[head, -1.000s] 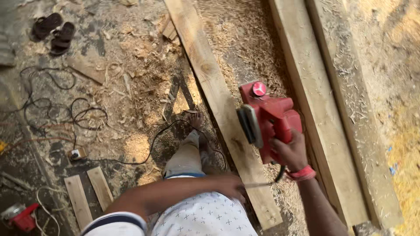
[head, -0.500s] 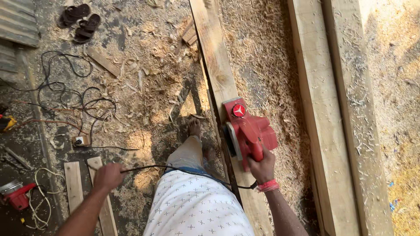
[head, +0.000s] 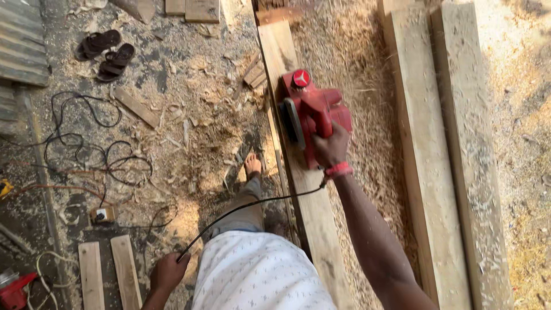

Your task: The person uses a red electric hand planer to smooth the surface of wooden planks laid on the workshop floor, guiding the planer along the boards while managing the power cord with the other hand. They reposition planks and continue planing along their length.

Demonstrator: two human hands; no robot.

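A red electric planer (head: 310,112) rests on a long pale wooden plank (head: 313,221) that runs away from me. My right hand (head: 330,146) grips the planer's handle; a red band sits on that wrist. My left hand (head: 168,271) is low at my left side, closed around the planer's black power cord (head: 247,205), which runs from the tool across my front. My bare foot (head: 252,165) stands on the ground just left of the plank.
Two wider planks (head: 453,172) lie to the right amid thick wood shavings (head: 359,74). Tangled cables (head: 86,149), a socket (head: 103,215), sandals (head: 107,53), short boards (head: 109,275) and another red tool (head: 11,287) are on the left.
The planer has travelled farther along the plank, away from me, with my right arm stretched out. My left hand stays low at my side, holding the cord.
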